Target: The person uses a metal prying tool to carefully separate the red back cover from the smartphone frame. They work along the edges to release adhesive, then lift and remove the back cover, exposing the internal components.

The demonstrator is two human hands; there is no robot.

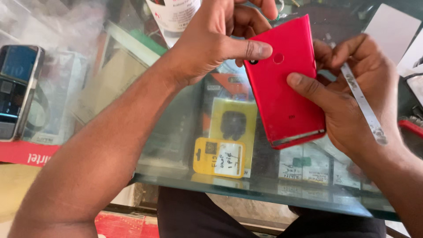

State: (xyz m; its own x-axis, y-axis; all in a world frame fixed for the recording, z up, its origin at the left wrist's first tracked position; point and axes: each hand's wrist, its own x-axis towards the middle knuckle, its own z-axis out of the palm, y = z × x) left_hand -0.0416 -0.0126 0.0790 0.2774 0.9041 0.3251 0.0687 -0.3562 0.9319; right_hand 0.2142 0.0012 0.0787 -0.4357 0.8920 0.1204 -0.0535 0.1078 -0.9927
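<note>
Now both hands pinch the red phone (286,83) between them: left hand (211,39) at its top, right hand (348,88) beside, also holding a thin metal strip (363,103); its long axis runs nearly upright.

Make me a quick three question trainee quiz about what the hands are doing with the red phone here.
1. True or false: both hands touch the red phone.
2. Which hand also holds the thin metal strip? A) left hand B) right hand
3. Fill in: the phone is held above a ____ counter.

Key:
1. True: the left hand presses a thumb on its back, and the right hand grips its edge.
2. B
3. glass
</note>
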